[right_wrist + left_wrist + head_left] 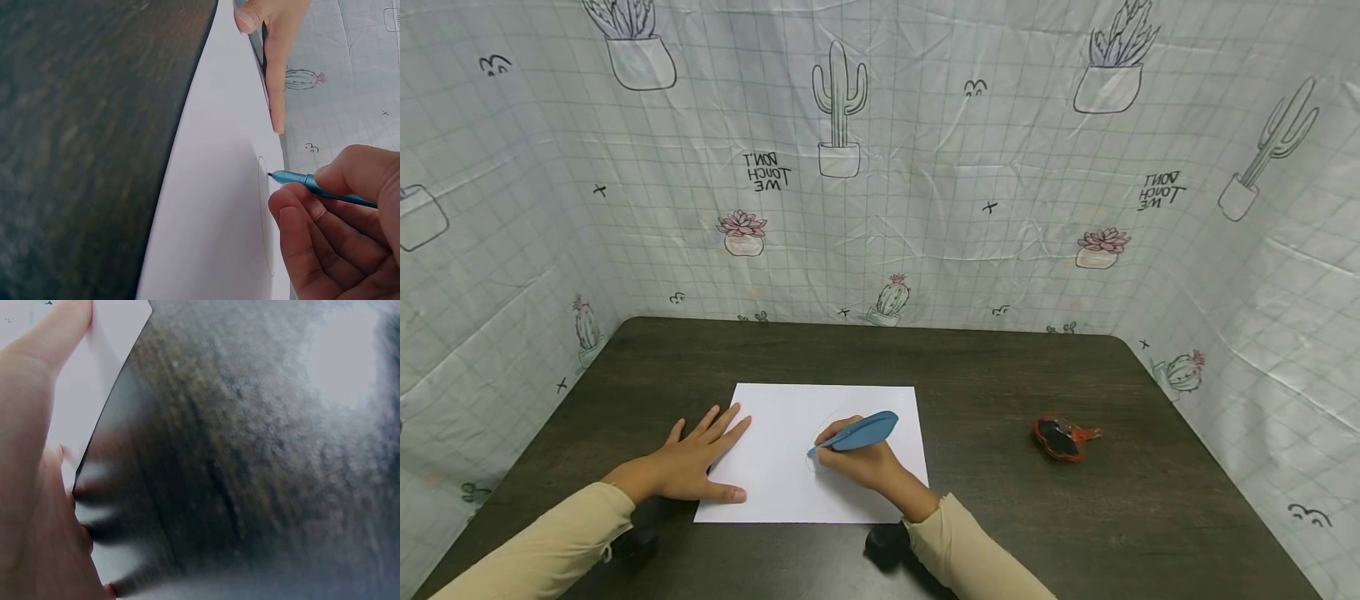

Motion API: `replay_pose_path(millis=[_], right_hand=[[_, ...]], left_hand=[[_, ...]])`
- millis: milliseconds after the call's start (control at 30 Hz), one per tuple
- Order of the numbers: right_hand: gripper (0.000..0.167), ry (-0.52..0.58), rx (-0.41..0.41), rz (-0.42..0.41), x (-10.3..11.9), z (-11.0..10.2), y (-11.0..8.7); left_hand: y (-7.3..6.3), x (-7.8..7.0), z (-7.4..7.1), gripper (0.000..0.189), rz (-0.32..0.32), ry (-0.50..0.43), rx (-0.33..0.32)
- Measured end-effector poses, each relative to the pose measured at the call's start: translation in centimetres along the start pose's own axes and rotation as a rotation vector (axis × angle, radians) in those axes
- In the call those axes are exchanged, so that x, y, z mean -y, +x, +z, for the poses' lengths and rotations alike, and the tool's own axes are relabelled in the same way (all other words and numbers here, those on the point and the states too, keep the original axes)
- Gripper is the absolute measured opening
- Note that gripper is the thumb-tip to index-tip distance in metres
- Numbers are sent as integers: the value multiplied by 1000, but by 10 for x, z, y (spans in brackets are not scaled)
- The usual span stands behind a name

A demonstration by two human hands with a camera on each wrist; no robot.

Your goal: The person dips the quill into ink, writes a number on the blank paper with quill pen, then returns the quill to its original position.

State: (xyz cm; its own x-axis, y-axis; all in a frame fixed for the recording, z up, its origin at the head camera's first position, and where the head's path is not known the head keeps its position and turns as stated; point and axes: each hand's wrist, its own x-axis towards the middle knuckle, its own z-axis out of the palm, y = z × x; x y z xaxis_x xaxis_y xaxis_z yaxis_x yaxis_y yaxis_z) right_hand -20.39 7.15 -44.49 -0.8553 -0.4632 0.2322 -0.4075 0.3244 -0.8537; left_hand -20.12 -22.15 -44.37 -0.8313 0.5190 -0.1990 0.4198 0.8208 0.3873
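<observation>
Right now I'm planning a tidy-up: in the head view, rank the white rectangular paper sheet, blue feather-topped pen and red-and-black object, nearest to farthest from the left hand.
1. White rectangular paper sheet: partly under the left hand.
2. Blue feather-topped pen: to that hand's right, in the right hand.
3. Red-and-black object: far right on the dark table.

"DON'T TOUCH ME" lettering (pixel 767 171), twice on the white gridded cloth (pixel 917 175) behind the counter (pixel 992 517) (the words look reversed), small x marks (pixel 990 207) on the same cloth
</observation>
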Motion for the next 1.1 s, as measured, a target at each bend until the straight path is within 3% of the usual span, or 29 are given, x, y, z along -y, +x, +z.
replay_pose_path(millis=[133, 300, 367, 500, 1100], right_hand=[[9, 1, 14, 19, 13, -2, -2], [9, -32, 16, 6, 8, -2, 0], [9, -65, 5, 26, -3, 0, 2], [10, -93, -17, 83, -5, -2, 4], [15, 55, -96, 122, -3, -45, 12]], left_hand=[[0, 1, 1, 108, 4, -1, 0], [0, 2, 2, 108, 3, -4, 1], [0, 2, 2, 109, 3, -4, 0], [0, 1, 2, 108, 6, -5, -3], [2, 5, 3, 108, 8, 8, -5]])
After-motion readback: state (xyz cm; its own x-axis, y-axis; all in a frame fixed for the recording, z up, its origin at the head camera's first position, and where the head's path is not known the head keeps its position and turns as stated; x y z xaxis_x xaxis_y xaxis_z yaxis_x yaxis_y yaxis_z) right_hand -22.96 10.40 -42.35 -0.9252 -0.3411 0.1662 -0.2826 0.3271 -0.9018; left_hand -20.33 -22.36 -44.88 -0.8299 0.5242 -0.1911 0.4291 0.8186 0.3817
